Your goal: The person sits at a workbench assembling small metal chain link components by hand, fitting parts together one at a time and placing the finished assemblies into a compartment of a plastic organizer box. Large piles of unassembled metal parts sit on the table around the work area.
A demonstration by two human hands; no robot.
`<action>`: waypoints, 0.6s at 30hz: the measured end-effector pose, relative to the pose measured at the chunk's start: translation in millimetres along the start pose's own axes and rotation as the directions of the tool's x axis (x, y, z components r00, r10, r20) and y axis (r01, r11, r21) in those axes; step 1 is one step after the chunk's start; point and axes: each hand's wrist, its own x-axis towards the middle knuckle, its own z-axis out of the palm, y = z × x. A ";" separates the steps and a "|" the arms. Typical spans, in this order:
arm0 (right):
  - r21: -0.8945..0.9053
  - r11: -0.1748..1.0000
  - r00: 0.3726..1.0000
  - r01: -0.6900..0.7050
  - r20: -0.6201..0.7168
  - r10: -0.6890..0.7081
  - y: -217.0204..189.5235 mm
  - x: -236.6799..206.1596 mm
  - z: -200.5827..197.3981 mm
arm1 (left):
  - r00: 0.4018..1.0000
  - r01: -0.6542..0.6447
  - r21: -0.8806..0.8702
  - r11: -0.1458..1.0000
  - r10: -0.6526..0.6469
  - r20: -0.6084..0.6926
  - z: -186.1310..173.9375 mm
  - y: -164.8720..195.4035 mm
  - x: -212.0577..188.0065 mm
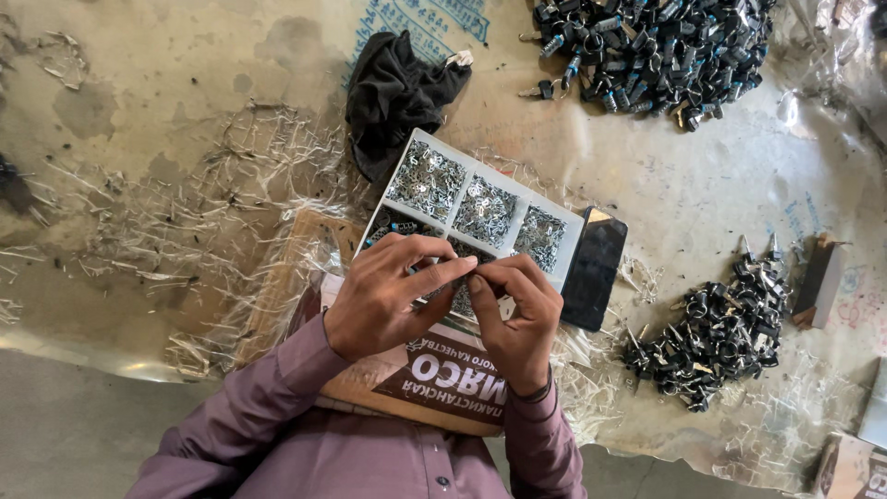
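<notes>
White compartment tray (414, 151) of small metal parts just beyond fingertips, left hand (383, 296) and right hand (517, 314) pinching something tiny together.

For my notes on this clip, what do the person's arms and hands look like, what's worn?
Both hands, left and right, are bare, with no gloves. Long mauve shirt sleeves reach the wrists, with buttons down the shirt front. A dark band shows at the right wrist.

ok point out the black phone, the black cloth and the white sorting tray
black phone (594, 269): head view, middle of its dark screen
black cloth (395, 92): head view, centre of the crumpled fabric
white sorting tray (520, 198): head view, white divider wall between two upper compartments of metal parts
</notes>
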 end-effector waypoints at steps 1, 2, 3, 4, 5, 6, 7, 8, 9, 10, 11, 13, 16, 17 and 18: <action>0.011 1.000 1.000 -0.006 0.006 0.006 -0.2 0.2 -0.5 | 1.000 -0.003 -0.002 1.000 0.003 -0.005 0.3 -0.1 -0.4; 0.012 1.000 1.000 -0.008 0.007 0.008 -0.6 0.2 -1.3 | 1.000 -0.005 -0.004 1.000 0.005 -0.009 0.6 0.2 -0.8; 0.014 1.000 1.000 -0.010 0.008 0.010 -0.9 0.2 -1.8 | 1.000 -0.007 -0.005 1.000 0.007 -0.013 0.7 0.2 -1.2; 0.015 1.000 1.000 -0.012 0.010 0.011 -1.3 0.0 -2.3 | 1.000 -0.007 -0.008 1.000 0.007 -0.004 0.8 0.1 -1.4; 0.006 1.000 1.000 -0.018 0.005 0.018 -1.5 -0.1 -2.5 | 1.000 -0.008 -0.011 1.000 0.008 0.005 0.9 -0.3 -1.4; -0.001 1.000 1.000 -0.023 0.000 0.023 -1.8 -0.4 -2.5 | 1.000 -0.009 -0.012 1.000 0.009 0.013 1.1 -0.3 -1.5; -0.009 1.000 1.000 -0.028 -0.006 0.028 -2.0 -0.5 -2.1 | 1.000 -0.021 -0.007 1.000 0.021 0.008 1.2 -0.5 -1.4; -0.019 0.999 0.999 -0.042 -0.014 0.041 -2.1 -0.6 -1.6 | 0.999 -0.032 -0.002 0.999 0.032 0.003 1.5 -0.4 -1.4; -0.029 0.998 0.998 -0.056 -0.022 0.055 -2.2 -0.9 -0.5 | 0.999 -0.043 0.001 0.999 0.043 -0.001 1.7 -0.5 -1.5; -0.038 0.997 0.997 -0.070 -0.030 0.068 -2.2 -1.2 0.3 | 0.999 -0.046 0.003 0.999 0.046 -0.007 1.8 -0.5 -1.5; -0.023 0.996 0.996 -0.084 -0.035 0.083 -2.1 -1.5 1.8 | 0.999 -0.049 0.004 0.999 0.049 -0.012 1.4 -0.7 -1.8; 0.007 0.994 0.993 -0.113 -0.044 0.113 -2.0 -2.6 4.2 | 0.999 -0.038 -0.009 0.999 0.038 -0.019 1.1 -1.0 -2.1; 0.107 0.980 0.985 -0.169 -0.019 0.172 -2.0 -5.5 4.5 | 1.000 0.000 -0.050 0.999 -0.001 -0.025 0.5 -0.9 -2.4; 0.188 0.959 0.977 -0.211 0.000 0.215 -1.6 -6.1 4.5 | 1.000 0.008 -0.065 0.998 -0.010 -0.026 0.1 -1.2 -2.2; 0.266 0.931 0.967 -0.252 0.022 0.256 -1.2 -6.5 3.9 | 0.999 0.016 -0.080 0.997 -0.018 -0.027 0.1 -1.0 -1.9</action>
